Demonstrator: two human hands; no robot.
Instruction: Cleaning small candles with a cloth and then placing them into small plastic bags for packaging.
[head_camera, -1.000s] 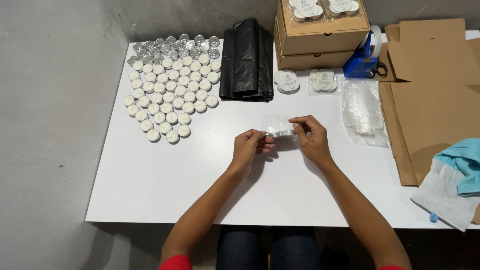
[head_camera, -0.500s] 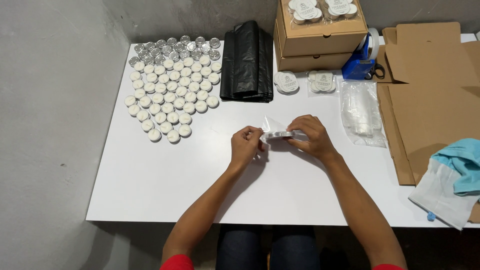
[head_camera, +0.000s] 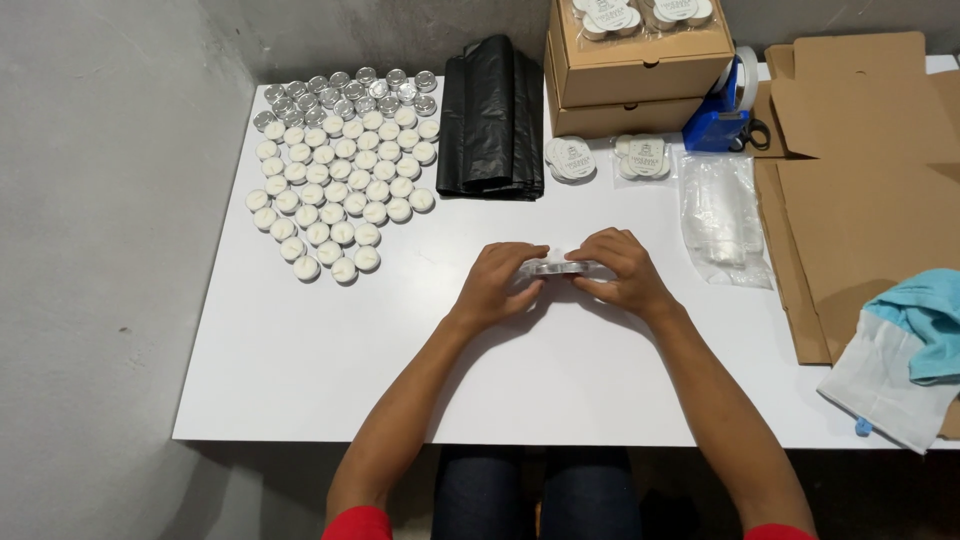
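Note:
Both hands meet over the middle of the white table. My left hand and my right hand together grip a small clear packet of tealight candles, held flat just above the tabletop. The fingers of both hands curl around its ends and hide most of it. To the left, several loose white tealight candles lie in rows, well apart from my hands.
A folded black plastic bag lies at the back. Two stacked cardboard boxes, two packed candle packets, a blue tape dispenser, clear bags, flat cardboard and a blue-white cloth fill the right side.
The packet stood tilted up between my hands; now it lies flat and both hands have closed in around it, slightly lower over the table.

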